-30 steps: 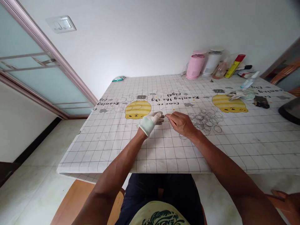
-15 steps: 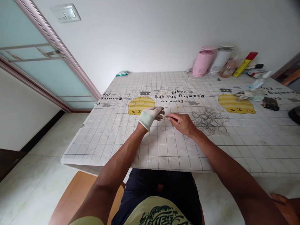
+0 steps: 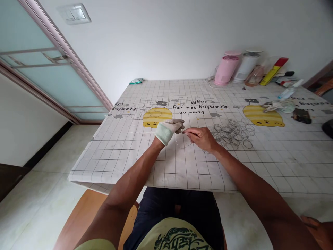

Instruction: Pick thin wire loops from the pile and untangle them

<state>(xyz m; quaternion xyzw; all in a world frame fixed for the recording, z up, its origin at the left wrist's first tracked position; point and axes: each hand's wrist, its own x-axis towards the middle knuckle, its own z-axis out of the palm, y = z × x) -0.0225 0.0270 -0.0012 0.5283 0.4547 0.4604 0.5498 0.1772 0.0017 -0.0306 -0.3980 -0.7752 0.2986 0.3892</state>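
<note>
Since the earlier frame, fingers of the left hand (image 3: 170, 130) have moved in; the gap to the right hand (image 3: 201, 136) has narrowed. Thin strand (image 3: 177, 143): a fine curve below the two hands, left of the tangle of thin loops (image 3: 232, 134). Tangle lies on the checked tabletop (image 3: 111, 156), just right of the right hand. Right hand: bare, thumb and index in a tight pinch at the strand. Left hand: gloved, fingers curled, narrow, tips by the right fingertips; grip hidden, cannot tell whether it holds anything. Both forearms come over the near edge, nearer the person than the tangle, and converge left of it. Left edge well left of the tangle, checked surface between. Beyond the tangle, far edge at the wall (image 3: 166, 41), with pink cylinder (image 3: 225, 71) and white cylinder (image 3: 246, 67). Right of the tangle: crumpled glove (image 3: 283, 107), black object (image 3: 301, 116).
</note>
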